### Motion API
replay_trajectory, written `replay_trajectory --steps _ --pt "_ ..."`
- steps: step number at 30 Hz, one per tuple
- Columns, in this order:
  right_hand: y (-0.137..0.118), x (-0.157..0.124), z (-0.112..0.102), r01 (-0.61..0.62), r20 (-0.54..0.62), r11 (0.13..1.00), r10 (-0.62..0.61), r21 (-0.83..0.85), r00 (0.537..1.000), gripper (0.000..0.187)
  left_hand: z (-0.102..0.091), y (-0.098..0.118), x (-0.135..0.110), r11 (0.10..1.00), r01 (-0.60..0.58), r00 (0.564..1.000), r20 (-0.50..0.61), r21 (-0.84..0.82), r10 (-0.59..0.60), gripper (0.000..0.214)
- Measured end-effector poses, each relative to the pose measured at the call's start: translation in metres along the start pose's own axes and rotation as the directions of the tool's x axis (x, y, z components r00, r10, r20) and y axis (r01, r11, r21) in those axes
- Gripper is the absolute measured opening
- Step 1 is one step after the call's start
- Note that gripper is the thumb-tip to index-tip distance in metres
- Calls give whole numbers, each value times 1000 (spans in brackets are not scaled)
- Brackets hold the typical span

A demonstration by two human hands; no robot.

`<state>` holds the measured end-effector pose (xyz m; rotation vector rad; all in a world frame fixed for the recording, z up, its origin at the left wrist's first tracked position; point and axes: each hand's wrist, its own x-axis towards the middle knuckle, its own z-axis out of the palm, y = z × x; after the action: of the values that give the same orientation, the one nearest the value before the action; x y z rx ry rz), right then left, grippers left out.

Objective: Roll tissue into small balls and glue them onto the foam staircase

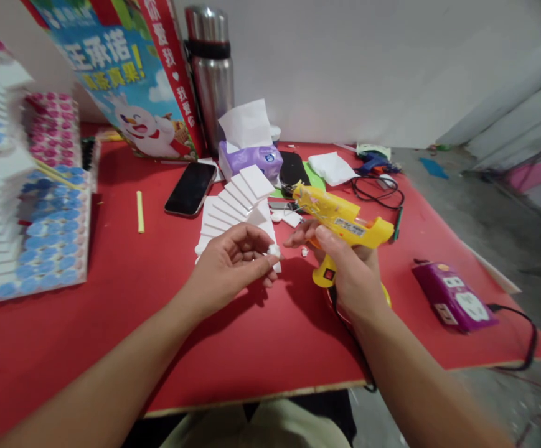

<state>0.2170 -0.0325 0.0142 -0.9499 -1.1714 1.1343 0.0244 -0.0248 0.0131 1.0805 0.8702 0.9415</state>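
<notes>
Between the thumb and fingers of my left hand (230, 261) is a small white piece (274, 251), too small to identify. My right hand (357, 274) grips a yellow glue gun (345, 218) by its handle, with the nozzle end toward the upper left. Fingers of the right hand reach close to the white piece; I cannot tell whether they touch it. Just beyond my left hand, several flat white cards (233, 202) lie fanned out on a white sheet. A small white scrap (304, 252) rests on the table below the gun.
Around the red table (130, 336) are a phone (190, 188), a purple tissue pack (251, 160), a steel flask (211, 81), a colourful box (144, 81) and a purple power strip (454, 295). Trays of blue and pink pieces (53, 236) stand left. A black cable (352, 336) hangs over the front edge.
</notes>
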Motion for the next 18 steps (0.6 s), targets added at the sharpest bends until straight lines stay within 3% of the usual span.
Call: replay_trajectory --steps 11,18 --pt "0 -1 1 -4 45 996 8 -89 999 15 0 0 0 999 22 999 24 24 -22 27" --pt "-3 -4 3 54 113 989 -38 -140 993 16 1 0 1 999 36 999 14 27 -37 28"
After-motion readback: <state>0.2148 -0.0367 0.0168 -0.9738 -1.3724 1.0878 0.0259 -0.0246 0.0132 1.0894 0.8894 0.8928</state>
